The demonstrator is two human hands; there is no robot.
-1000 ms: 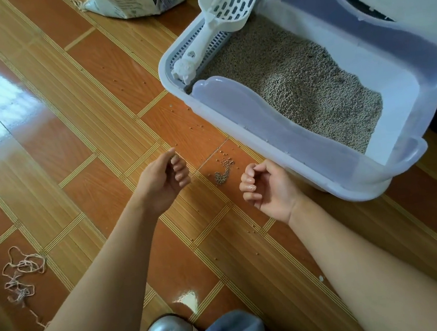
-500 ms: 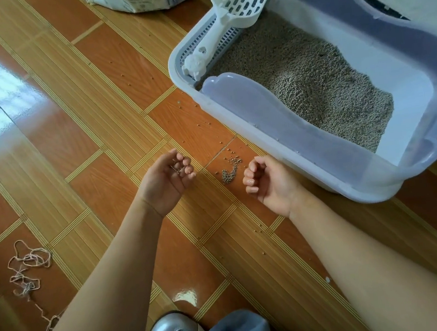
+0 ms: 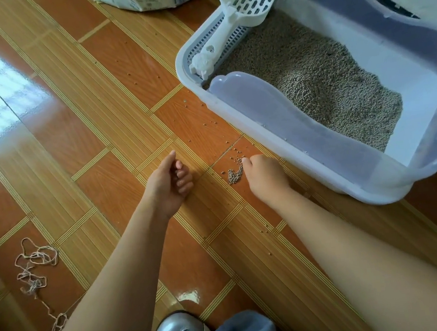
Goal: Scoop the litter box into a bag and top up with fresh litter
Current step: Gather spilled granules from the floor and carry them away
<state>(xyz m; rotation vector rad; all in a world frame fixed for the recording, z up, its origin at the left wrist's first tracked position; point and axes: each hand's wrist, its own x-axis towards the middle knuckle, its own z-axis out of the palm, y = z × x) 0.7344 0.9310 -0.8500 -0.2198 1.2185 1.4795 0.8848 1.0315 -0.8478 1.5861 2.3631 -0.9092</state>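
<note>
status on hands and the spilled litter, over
Left hand cupped, contents hidden. Right hand at spilled litter pile, grip unclear. Scoop lying on litter box edge.
</note>
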